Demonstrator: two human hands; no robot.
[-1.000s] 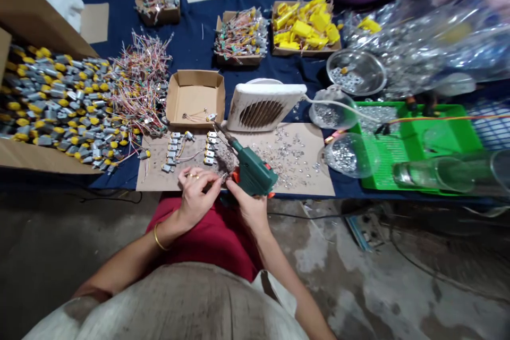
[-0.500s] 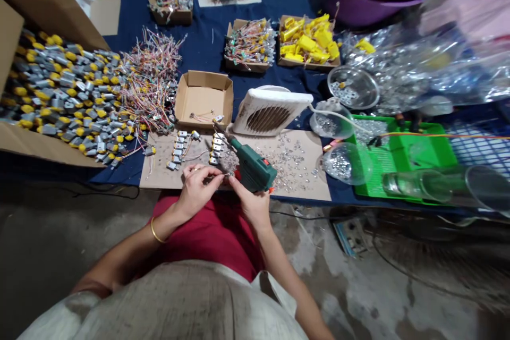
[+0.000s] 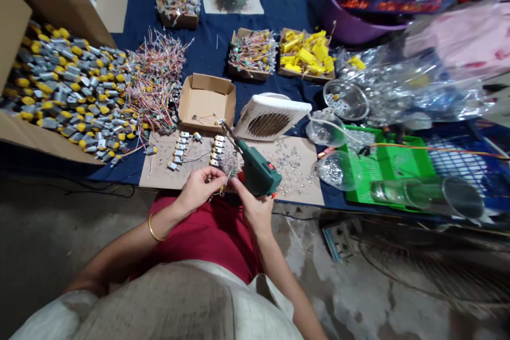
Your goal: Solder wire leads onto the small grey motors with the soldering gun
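My left hand [image 3: 202, 187] pinches thin wires between thumb and fingertips. A small green circuit board [image 3: 232, 173] sits at the wires' end, and a small yellow-ended part [image 3: 222, 189] hangs below. My right hand [image 3: 255, 210] is closed around a green soldering gun [image 3: 260, 171], its fingers mostly hidden behind the body. The right thumb tip lies close to the circuit board; I cannot tell whether it touches. Past the gun's metal tip [image 3: 228, 127], two rows of small motors [image 3: 217, 151] lie on a cardboard sheet [image 3: 306, 170].
A large carton of motors [image 3: 71, 95] and a heap of wires [image 3: 153, 85] fill the left. Behind stand an open cardboard tray [image 3: 207, 98], a white vented fan [image 3: 271, 117] and a box of yellow parts [image 3: 306, 53]. Right are metal bits in bowls [image 3: 337, 170] and a green basket [image 3: 410, 156].
The green circuit board and wires now show between my hands, where only a small piece was visible. The soldering gun has shifted slightly right with my right hand. The view has also moved.
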